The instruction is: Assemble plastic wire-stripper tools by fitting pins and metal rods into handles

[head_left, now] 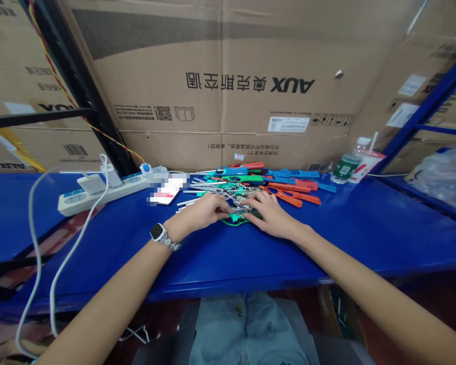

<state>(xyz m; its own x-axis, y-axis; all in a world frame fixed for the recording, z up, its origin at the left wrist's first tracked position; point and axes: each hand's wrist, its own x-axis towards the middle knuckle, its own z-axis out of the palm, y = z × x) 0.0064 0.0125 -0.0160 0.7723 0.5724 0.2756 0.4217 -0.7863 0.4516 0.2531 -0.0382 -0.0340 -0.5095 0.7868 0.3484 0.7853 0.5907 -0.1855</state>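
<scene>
A pile of blue, green and red-orange plastic handles with metal rods [289, 177] lies on the blue table. My left hand [210, 209], with a watch on its wrist, is at the near left of the pile. Its fingers are pinched at a small teal-green piece [234, 217]. My right hand [270, 213] rests at the near right side, palm down, fingers spread over small metal parts [240, 195]. Part of a green handle shows under and between the hands. The fingertips hide some of the small parts.
On the blue table [228, 263], a power strip [99, 195] with white cables and a phone [169, 190] stand left. A bottle [347, 165] and a cup [368, 165] are at the back right. A large cardboard box [228, 116] stands behind.
</scene>
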